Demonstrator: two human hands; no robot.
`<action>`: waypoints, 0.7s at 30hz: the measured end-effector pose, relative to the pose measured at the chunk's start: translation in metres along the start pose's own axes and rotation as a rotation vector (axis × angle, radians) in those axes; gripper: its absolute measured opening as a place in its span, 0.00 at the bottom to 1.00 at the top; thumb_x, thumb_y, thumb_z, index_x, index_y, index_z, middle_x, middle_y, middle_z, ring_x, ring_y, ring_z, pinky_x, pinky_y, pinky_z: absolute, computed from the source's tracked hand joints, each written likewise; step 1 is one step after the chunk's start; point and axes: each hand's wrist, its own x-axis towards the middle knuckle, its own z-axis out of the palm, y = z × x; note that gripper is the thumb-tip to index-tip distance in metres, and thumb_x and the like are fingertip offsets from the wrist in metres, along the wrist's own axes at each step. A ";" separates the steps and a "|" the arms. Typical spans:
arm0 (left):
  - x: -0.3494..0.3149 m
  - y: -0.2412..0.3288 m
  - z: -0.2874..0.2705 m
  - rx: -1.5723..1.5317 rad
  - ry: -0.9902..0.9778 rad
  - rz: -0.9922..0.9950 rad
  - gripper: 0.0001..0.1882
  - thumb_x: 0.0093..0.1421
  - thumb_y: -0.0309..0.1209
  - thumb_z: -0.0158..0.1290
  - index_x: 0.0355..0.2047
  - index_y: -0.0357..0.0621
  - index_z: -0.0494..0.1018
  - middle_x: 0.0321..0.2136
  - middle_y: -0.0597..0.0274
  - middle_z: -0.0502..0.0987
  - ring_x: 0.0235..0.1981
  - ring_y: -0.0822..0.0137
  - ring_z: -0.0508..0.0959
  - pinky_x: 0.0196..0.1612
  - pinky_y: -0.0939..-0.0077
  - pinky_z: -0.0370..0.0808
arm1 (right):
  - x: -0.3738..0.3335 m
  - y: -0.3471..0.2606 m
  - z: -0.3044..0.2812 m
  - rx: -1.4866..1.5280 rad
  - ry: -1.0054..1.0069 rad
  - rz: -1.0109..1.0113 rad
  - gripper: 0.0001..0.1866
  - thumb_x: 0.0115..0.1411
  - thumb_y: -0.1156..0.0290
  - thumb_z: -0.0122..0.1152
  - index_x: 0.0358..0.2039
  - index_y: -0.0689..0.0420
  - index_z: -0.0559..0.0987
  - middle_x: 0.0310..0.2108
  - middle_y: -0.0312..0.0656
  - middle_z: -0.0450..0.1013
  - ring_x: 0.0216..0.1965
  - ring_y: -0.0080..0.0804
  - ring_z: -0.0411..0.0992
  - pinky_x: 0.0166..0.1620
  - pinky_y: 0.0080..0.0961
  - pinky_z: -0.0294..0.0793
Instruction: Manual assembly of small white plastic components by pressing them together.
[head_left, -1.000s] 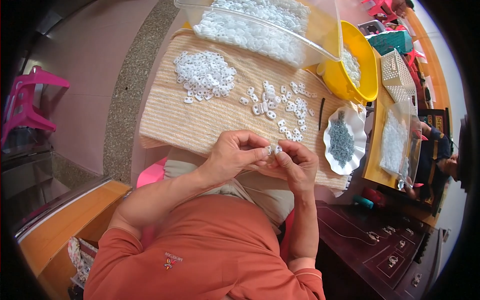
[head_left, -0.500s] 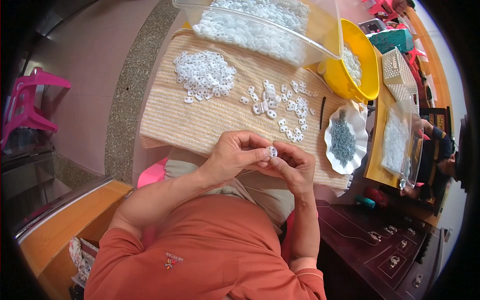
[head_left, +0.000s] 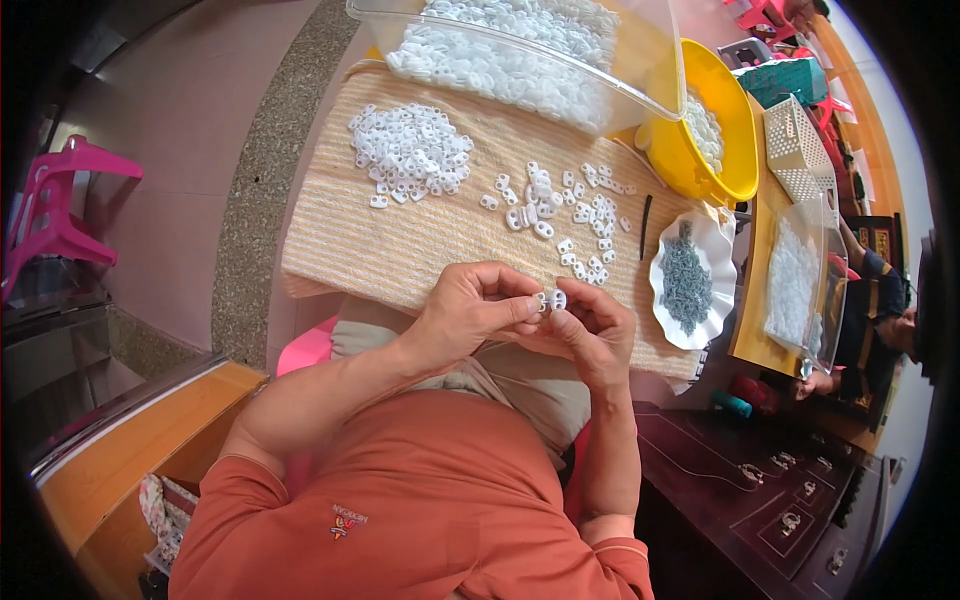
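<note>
At the near edge of the striped cloth, my left hand (head_left: 482, 305) pinches a small white plastic piece (head_left: 541, 302) between thumb and fingertips. Close beside it, my right hand (head_left: 590, 330) holds an oval white piece with two holes (head_left: 558, 300). A narrow gap shows between the two pieces. Beyond my hands lie scattered two-holed white pieces (head_left: 602, 212) and a few thicker oval ones (head_left: 543, 229). A larger pile of flat white pieces (head_left: 412, 148) rests at the cloth's far left. The undersides of both held pieces are hidden by my fingers.
A clear bin (head_left: 640, 105) full of white parts stands at the back. Right of it is a yellow basin (head_left: 741, 150). A white scalloped dish (head_left: 664, 296) holds small grey-blue parts, near a black strip (head_left: 646, 226). Another person's hand (head_left: 818, 384) shows at far right.
My hands have drawn slightly apart. The pieces that were together at my fingertips now show separately, one in each hand. The other person's hand at right has shifted a little.
</note>
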 end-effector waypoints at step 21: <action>-0.002 0.002 0.002 0.033 0.001 -0.005 0.08 0.57 0.21 0.55 0.38 0.34 0.74 0.30 0.58 0.78 0.31 0.72 0.79 0.37 0.78 0.79 | -0.001 0.008 -0.012 -0.240 -0.019 -0.094 0.17 0.56 0.83 0.59 0.47 0.68 0.72 0.33 0.47 0.75 0.32 0.32 0.77 0.37 0.27 0.80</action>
